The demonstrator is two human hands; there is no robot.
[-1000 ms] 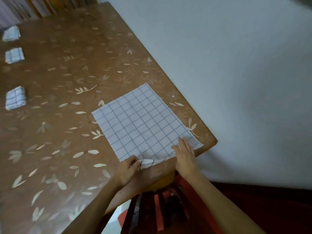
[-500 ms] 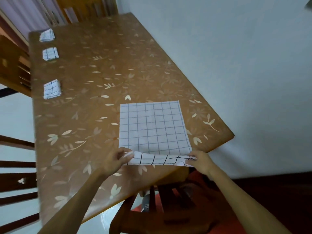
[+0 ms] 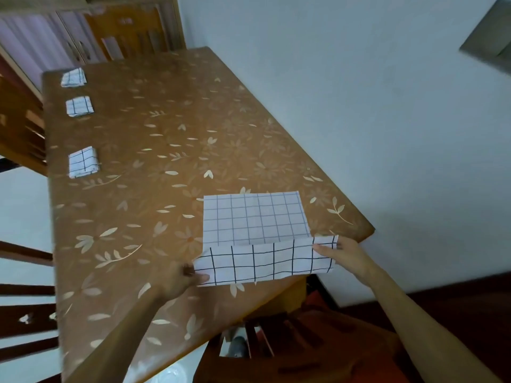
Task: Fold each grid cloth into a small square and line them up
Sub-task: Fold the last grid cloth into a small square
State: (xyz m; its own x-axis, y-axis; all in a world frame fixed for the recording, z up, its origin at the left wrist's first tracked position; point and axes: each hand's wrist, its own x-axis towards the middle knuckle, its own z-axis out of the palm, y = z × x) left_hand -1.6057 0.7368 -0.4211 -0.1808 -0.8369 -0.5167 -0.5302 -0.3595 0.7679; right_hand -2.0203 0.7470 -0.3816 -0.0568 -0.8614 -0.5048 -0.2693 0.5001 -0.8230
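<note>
Evidently thin, light and limp, the grid cloth point(image 3: 255, 219) lies at the near right corner of the surface point(image 3: 166, 189), its near edge turned over, the left hand point(image 3: 177, 280) and right hand point(image 3: 345, 252) each pinching one corner of that edge, the best hold.

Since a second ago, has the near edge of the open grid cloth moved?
Yes. The left hand and right hand have lifted the near edge of the open grid cloth off the table and turned it toward the far end.

Left hand point(image 3: 177, 280) and right hand point(image 3: 349, 253) raised cloth edge point(image 3: 265, 261) higher, seemingly folding.
</note>
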